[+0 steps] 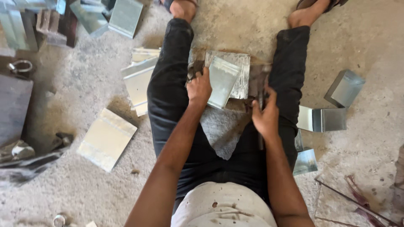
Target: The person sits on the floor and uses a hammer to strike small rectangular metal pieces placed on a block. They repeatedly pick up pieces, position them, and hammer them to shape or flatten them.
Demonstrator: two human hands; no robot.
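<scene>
I sit on a concrete floor with my legs in dark trousers spread apart. Between them lies a flat sheet-metal piece (235, 72) on a rusty block (256, 77). My left hand (198, 87) grips the left edge of a smaller bent metal sheet (222, 82) that rests tilted on top of it. My right hand (265, 114) is closed around a dark metal tool (261, 90), its head near the right edge of the sheets. What the tool is exactly is hard to tell.
Folded sheet-metal pieces lie at the right (332, 105) and by my right hip (305, 162). More flat sheets lie at the left (106, 138) and beside my left leg (138, 82). Metal stock is stacked at the top left (105, 17). Scrap lies at the lower right (357, 201).
</scene>
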